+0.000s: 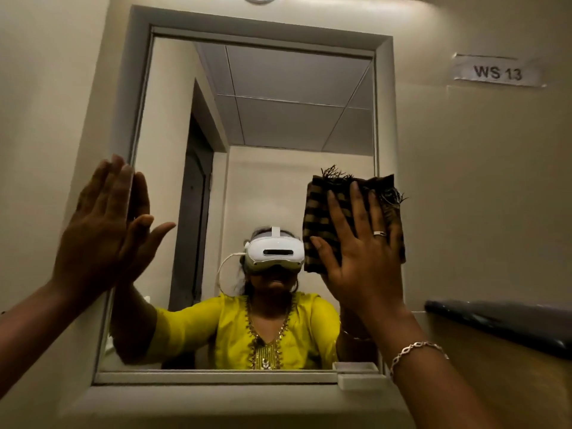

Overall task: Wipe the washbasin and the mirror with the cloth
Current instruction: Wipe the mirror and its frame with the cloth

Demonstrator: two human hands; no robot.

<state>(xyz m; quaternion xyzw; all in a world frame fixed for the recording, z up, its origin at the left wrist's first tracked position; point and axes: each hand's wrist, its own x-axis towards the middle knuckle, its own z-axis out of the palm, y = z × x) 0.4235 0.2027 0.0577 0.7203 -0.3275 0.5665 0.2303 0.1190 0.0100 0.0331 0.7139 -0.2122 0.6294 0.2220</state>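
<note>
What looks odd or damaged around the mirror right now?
The cloth under the right hand is frayed, with loose threads along its top edge. The WS 13 label looks slightly tilted. Nothing else stands out.

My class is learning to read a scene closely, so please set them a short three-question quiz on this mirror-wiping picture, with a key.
1. True or false: the left hand holds the cloth.
2. The right hand presses the cloth on which part of the mirror? A) its right side B) its top left corner C) its bottom left corner
3. Fill in: the label on the wall reads ____.
Key: 1 false; 2 A; 3 WS 13.
</note>
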